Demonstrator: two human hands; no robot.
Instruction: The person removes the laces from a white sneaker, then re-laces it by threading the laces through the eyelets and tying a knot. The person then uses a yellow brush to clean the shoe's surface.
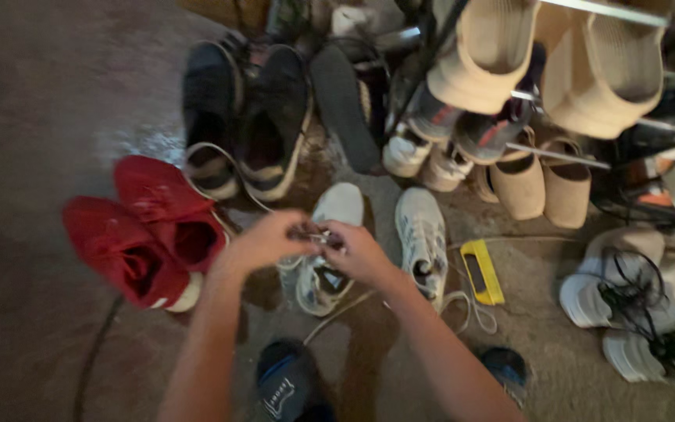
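The person's two hands meet over a white shoe (323, 258) on the floor (33, 117). The left hand (263, 241) comes in from the left, and its fingers are pinched on the laces (312, 232) at the top of the shoe. The right hand (359, 252) comes in from the right, and its fingers are curled tight on the same laces. The two hands touch each other there. The picture is a bit blurry, so I cannot tell how the laces run between the fingers.

The white shoe lies with its toe pointing away from the person. Its mate, a second white shoe (422, 234), lies just beside it on the right, with loose laces trailing on the floor. Near that one sits a small yellow box (482, 271).

To the left of the hands is a pair of red shoes (146, 227), side by side. Behind them is a pair of dark shoes (248, 117). At the far right, another white pair (626, 309) has black cords lying on top.

At the back right stands a shoe rack (564, 155). Tan shoes (544, 184) sit under its bar, and more tan ones (556, 62) are up higher.

Down low, the person's own dark shoe (287, 387) shows between the arms.
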